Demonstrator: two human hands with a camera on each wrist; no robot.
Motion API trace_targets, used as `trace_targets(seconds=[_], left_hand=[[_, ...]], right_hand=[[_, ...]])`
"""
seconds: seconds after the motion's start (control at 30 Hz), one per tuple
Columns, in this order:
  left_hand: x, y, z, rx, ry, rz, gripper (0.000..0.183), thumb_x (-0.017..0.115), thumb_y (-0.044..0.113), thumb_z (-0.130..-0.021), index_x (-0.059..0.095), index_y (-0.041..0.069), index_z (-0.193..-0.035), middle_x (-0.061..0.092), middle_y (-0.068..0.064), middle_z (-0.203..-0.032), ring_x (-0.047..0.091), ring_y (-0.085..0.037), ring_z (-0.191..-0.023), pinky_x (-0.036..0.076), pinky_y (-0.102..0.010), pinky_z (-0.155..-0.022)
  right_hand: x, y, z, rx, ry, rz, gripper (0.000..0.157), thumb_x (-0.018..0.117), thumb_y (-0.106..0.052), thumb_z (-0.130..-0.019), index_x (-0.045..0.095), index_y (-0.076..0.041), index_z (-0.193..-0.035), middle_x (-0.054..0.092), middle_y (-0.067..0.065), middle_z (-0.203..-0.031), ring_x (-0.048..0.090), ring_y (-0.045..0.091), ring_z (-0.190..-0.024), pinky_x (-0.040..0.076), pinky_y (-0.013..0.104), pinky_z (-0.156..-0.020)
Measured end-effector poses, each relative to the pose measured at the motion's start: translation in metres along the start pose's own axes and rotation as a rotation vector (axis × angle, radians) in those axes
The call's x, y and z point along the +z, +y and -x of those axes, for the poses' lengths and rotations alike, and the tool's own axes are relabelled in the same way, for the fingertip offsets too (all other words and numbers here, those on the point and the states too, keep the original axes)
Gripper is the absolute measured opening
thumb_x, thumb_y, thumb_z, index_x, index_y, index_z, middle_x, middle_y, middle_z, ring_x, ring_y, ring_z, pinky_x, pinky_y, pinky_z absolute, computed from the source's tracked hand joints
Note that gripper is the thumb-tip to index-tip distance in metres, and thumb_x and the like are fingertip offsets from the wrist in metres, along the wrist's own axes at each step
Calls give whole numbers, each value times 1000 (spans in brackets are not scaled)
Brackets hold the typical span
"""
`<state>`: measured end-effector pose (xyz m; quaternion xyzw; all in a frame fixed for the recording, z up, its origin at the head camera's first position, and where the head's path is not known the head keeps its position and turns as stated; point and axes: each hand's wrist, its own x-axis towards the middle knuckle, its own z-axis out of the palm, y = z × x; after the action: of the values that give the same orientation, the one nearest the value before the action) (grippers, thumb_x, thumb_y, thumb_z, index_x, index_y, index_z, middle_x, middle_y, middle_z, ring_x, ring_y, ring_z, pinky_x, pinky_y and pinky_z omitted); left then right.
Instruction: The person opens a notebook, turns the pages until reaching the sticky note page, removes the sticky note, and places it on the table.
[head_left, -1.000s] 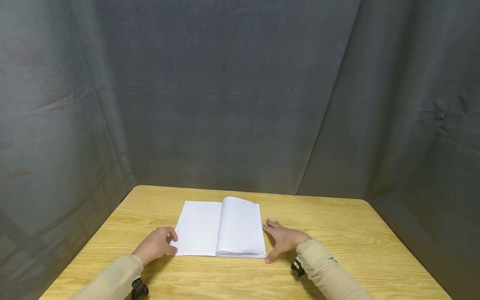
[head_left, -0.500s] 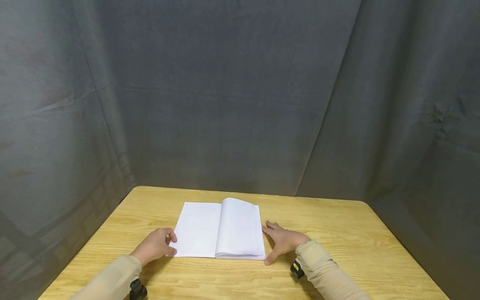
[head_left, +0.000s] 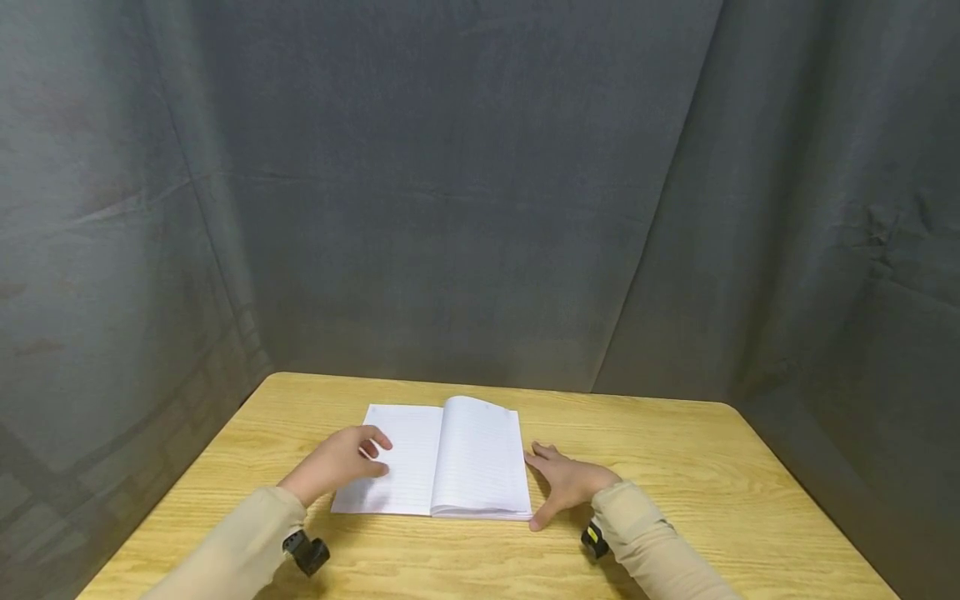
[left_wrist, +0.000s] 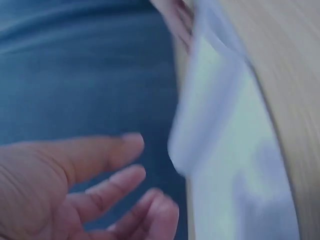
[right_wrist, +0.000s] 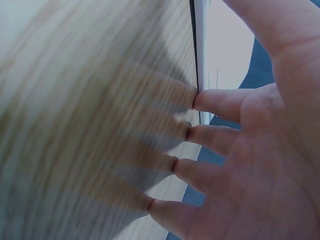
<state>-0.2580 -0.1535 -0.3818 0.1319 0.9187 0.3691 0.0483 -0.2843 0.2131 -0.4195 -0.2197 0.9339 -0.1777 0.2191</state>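
Observation:
An open notebook (head_left: pixel 480 458) with lined white pages lies on the table, its right-hand pages bulging up near the spine. My left hand (head_left: pixel 341 460) hovers over the left page, fingers loosely bent and thumb apart, holding nothing; its shadow falls on the paper. In the left wrist view the same hand (left_wrist: pixel 100 185) has a gap between thumb and fingers. My right hand (head_left: pixel 567 482) rests at the notebook's right edge with fingers spread. The right wrist view shows its fingertips (right_wrist: pixel 202 100) down on the table, the index finger against the notebook's edge.
The wooden table (head_left: pixel 675 450) has rounded far corners. Dark grey cloth (head_left: pixel 465 208) hangs behind it and along both sides. A black wrist camera (head_left: pixel 306 552) sits on the left wrist, another wrist camera (head_left: pixel 595 539) on the right.
My left hand has come off the notebook's lower left corner and moved up and to the right, over the left page. The right hand and the notebook stay put.

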Motion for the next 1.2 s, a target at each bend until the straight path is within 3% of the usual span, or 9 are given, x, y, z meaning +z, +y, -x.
trace_targets(seconds=[0.13, 0.23, 0.33, 0.67, 0.87, 1.03, 1.2], left_hand=[[10, 24, -7, 162, -156, 208, 27, 75, 11, -80, 66, 5, -105, 62, -7, -90, 57, -17, -81, 47, -29, -69], [22, 44, -9, 218, -254, 301, 27, 73, 10, -82, 66, 6, -108, 62, -11, -94, 59, -17, -83, 48, -27, -72], [37, 58, -12, 227, -308, 340, 26, 73, 9, -83, 66, 6, -108, 62, -14, -97, 60, -17, -83, 49, -26, -72], [83, 71, -36, 191, -350, 363, 26, 73, 6, -81, 66, 1, -106, 63, -3, -83, 59, -13, -76, 47, -26, -68], [100, 70, -49, 164, -350, 331, 23, 72, 4, -80, 67, 0, -102, 62, -2, -78, 56, -11, -69, 46, -24, -64], [111, 67, -55, 100, -344, 303, 19, 73, 2, -79, 68, 1, -97, 62, -1, -73, 53, -11, -61, 43, -24, -58], [120, 66, -55, 71, -342, 193, 16, 74, 2, -76, 69, 6, -91, 61, 1, -71, 51, -11, -60, 41, -24, -59]], right_hand=[[0, 0, 0, -1, -1, -9, 114, 84, -49, -68, 21, -4, -153, 8, 20, -160, 7, 44, -146, 23, 62, -111], [-1, 0, 1, 0, -2, -10, 115, 83, -49, -68, 21, -5, -153, 7, 20, -160, 7, 44, -146, 24, 63, -110], [-1, 0, 0, 2, 3, -5, 115, 84, -50, -68, 21, -5, -153, 8, 20, -160, 8, 45, -146, 24, 63, -110], [0, -1, -2, 5, 20, 35, 114, 84, -50, -66, 24, -2, -151, 13, 22, -159, 12, 46, -145, 25, 61, -110], [1, 0, -4, 8, 29, 45, 114, 85, -49, -66, 25, -2, -151, 13, 22, -159, 13, 46, -145, 26, 60, -111], [1, -1, -4, 15, 24, 39, 115, 85, -49, -66, 24, -3, -152, 12, 21, -159, 12, 45, -145, 26, 61, -110], [2, -1, -3, 27, 17, 39, 114, 85, -49, -66, 25, -4, -152, 12, 21, -160, 12, 45, -145, 26, 62, -110]])
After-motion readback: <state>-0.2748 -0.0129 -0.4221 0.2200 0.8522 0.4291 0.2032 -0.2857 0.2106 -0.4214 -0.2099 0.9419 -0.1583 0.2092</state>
